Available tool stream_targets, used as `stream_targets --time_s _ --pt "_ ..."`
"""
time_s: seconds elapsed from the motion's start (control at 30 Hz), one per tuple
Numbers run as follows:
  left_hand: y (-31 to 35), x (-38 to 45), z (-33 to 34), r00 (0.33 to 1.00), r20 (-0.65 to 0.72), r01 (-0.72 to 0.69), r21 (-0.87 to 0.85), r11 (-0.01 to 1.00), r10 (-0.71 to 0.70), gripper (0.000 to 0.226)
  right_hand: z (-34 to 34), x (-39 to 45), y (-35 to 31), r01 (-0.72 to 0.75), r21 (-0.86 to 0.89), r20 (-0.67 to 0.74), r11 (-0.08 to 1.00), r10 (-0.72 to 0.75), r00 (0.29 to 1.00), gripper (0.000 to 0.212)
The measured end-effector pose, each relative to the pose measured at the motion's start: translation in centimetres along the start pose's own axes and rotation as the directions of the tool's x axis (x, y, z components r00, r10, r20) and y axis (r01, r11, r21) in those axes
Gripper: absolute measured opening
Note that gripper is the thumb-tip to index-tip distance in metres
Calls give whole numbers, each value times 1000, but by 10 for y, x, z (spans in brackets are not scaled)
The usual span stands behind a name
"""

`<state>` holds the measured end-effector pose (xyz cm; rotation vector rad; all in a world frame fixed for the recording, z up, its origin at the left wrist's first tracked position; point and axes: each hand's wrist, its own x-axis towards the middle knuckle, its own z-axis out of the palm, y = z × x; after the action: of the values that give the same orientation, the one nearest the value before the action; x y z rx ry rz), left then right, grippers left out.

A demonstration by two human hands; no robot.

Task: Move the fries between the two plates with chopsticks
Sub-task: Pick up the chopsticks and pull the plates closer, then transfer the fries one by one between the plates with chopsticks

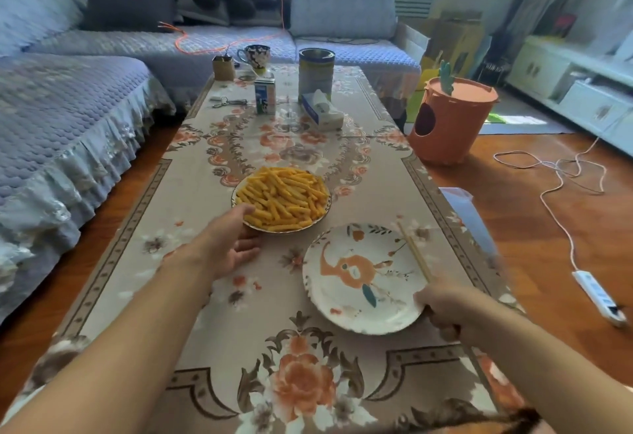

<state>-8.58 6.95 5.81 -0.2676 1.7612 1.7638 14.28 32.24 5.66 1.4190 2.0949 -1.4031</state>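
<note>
No fries have crossed over yet, by the look of it: they sit heaped on the far plate at the frame's centre, while the painted plate at lower right is bare. The left hand grips the full plate's near rim. The right hand grasps the bare plate's edge, touching the chopsticks lying across that plate's right side; the whole transfer remains.

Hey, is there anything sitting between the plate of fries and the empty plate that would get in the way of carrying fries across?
Nothing visible does. The fries sit heaped on the far plate; the empty plate lies just near and right of it, with only bare tablecloth between. The left hand holds the far plate's near-left rim, off that path.
</note>
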Motion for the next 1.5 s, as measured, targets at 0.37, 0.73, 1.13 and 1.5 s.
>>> stream_targets --time_s 0.37,0.73,1.13,1.5 --pt "-18 -92 -13 964 40 -259 345 902 262 19 22 -30 -12 292 52 -90 955 -287 954 18" --pt "-39 -156 34 916 355 -139 -154 978 186 47 81 -97 -74 116 309 813 944 -326 483 22" --pt "-53 -120 33 976 189 -12 -444 896 107 44 108 -85 -48 599 670 -29 437 -792 610 39" --pt "-69 -79 -11 968 98 -214 807 550 232 28 39 -39 -90 769 475 -326 428 -726 605 33"
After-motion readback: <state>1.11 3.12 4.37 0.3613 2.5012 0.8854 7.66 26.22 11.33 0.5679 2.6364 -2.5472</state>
